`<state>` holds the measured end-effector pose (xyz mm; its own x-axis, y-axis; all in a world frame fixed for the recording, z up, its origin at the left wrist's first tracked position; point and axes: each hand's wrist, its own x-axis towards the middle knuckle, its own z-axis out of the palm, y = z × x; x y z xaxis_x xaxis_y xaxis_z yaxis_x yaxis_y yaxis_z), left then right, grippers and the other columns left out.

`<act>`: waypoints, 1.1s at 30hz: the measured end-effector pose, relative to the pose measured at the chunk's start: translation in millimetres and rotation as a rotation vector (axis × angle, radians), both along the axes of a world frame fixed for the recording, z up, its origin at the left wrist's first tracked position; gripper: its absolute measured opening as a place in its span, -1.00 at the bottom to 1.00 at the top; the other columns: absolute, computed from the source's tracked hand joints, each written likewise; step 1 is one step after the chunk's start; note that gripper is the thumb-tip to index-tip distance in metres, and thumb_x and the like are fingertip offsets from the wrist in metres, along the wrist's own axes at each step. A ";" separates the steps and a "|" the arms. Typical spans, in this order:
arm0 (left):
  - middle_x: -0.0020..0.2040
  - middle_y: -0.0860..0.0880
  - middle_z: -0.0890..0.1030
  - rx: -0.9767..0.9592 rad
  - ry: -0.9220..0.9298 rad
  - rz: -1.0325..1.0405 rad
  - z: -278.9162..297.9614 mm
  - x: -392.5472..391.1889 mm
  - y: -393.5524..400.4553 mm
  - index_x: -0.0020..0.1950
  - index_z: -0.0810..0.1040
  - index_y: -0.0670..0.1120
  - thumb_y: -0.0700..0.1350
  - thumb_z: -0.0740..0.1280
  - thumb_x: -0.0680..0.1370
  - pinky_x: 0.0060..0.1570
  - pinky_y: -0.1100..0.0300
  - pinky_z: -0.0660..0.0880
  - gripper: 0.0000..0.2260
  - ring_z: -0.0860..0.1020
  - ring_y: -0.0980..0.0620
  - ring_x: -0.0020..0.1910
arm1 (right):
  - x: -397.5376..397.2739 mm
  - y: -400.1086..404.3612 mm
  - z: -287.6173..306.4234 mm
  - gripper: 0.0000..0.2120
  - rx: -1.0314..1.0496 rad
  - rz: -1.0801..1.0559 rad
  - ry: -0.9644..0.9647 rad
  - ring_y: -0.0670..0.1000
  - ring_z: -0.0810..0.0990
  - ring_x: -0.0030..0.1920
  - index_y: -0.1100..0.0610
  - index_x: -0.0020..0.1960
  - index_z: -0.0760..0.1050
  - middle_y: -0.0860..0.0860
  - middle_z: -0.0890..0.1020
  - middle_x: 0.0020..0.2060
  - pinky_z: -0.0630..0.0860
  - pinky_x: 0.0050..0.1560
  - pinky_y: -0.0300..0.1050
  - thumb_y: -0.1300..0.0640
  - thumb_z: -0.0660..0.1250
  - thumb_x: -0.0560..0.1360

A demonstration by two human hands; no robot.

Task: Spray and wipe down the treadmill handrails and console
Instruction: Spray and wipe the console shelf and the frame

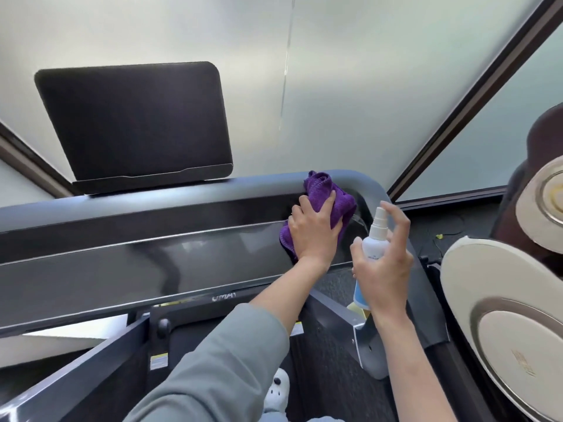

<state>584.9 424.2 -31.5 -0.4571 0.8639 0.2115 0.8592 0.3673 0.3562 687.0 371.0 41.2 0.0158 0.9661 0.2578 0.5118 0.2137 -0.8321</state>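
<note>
- The left hand (pixel 315 231) is lying at the center right of the frame, fingers spread flat and pressing a purple cloth (pixel 327 197) onto the console (pixel 152 269).
- The cloth is sitting bunched at the right end of the console, touching the curved corner of the handrail (pixel 362 181) above it.
- The right hand (pixel 385 263) is sitting just right of the left hand, fingers and thumb curling around a white spray bottle (pixel 376 242).
- The index finger is arching over the nozzle at the top of the bottle; whether it is pressing down cannot be determined.
- The bottle is standing upright, apart from the cloth, with the nozzle pointing toward the right corner of the console.
- A dark screen (pixel 134 123) is standing above the handrail in the upper left of the frame.
- A grey sleeve (pixel 213 360) is covering the left forearm at the lower center.
- A beige and brown chair (pixel 502 315) is occupying the right edge of the frame.
</note>
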 end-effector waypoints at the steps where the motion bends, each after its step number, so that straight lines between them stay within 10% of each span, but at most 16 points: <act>1: 0.02 -0.16 0.50 -0.017 -0.008 -0.032 1.7 6.8 3.5 0.36 0.48 0.19 0.21 0.36 0.48 -0.15 0.05 0.45 -0.55 0.47 -0.12 -0.15 | 2.8 0.3 -0.1 -0.41 0.009 -0.006 0.002 0.08 0.54 -0.47 -0.13 0.30 0.28 -0.03 0.55 -0.33 0.56 -0.37 0.13 0.36 0.34 0.45; 15: 0.21 -0.17 0.42 -0.069 -0.086 -0.241 10.2 14.8 2.9 0.34 0.50 0.07 0.16 0.25 0.57 0.07 0.01 0.34 -0.63 0.41 -0.17 0.10 | 23.8 -0.4 -4.1 -0.44 0.025 -0.094 0.018 0.07 0.55 -0.48 -0.09 0.31 0.29 0.02 0.59 -0.21 0.55 -0.40 0.10 0.37 0.32 0.45; 23: 0.00 -0.20 0.51 -0.008 -0.029 -0.374 3.8 8.7 -3.8 0.10 0.64 -0.01 0.11 0.42 0.45 -0.16 0.00 0.44 -0.70 0.49 -0.21 -0.14 | 10.8 -11.2 -7.1 -0.41 0.015 -0.249 -0.008 -0.14 0.49 -0.35 -0.10 0.31 0.28 0.01 0.57 -0.12 0.36 -0.31 -0.24 0.36 0.33 0.43; 33: -0.01 -0.18 0.53 0.004 -0.003 -0.740 0.8 -8.8 -8.1 0.03 0.64 -0.01 0.13 0.35 0.45 -0.22 0.02 0.48 -0.71 0.50 -0.20 -0.17 | -16.6 -43.2 -11.5 -0.46 -0.028 -0.593 -0.043 0.21 0.56 -0.19 0.02 0.35 0.33 0.02 0.63 0.02 0.51 -0.20 0.06 0.35 0.31 0.43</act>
<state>576.1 416.1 -30.7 0.2440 0.9457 0.2146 0.8806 -0.3088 0.3595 670.5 327.8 29.6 0.5452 0.8018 0.2446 0.5701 -0.1407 -0.8094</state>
